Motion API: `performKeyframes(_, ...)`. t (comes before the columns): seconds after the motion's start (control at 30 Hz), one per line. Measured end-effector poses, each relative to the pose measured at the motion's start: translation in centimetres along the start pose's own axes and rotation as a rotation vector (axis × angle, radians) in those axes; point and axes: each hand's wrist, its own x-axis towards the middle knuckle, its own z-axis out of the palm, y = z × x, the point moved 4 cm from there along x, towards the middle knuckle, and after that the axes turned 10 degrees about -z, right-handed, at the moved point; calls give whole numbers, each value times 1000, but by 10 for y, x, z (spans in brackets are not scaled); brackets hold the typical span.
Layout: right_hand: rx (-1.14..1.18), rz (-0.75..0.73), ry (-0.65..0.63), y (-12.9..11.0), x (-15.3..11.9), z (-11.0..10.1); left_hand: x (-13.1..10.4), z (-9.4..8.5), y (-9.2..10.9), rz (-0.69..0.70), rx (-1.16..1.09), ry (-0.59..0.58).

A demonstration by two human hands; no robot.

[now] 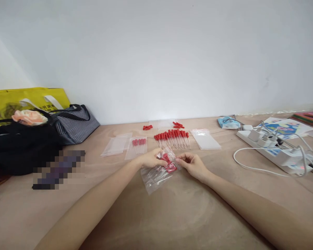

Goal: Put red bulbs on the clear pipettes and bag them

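Observation:
A clear plastic zip bag point(153, 180) with several red-bulbed droppers point(169, 164) inside hangs tilted between my hands. My left hand point(152, 158) grips it at the upper left, thumb across the front. At the bag's right edge, near its mouth, my right hand point(191, 164) pinches the plastic between thumb and fingers. Whether the seal is closed cannot be seen. Just beyond lies a row of droppers with red bulbs point(172, 135). To its left, another bag point(129, 149) holds several droppers, and on its right rests a stack of flat bags point(206, 139).
Loose red rubber bulbs point(147, 127) lie near the wall, with clear tubes point(168, 124) beside them. More flat bags point(114, 145) are at left. A striped bag point(77, 123) and black bag point(23, 149) stand far left. A power strip point(273, 152) with cables and a blue mask point(229, 122) sit right.

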Motion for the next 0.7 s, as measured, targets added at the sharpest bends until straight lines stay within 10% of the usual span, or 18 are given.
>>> performKeyframes(0.27,-119,1,45,13,1,-5,-10,-91,-37,-116,-343,645)
performKeyframes(0.7,-144,-10,26,16,1,-5,-21,-171,-87,-387,50,1074)
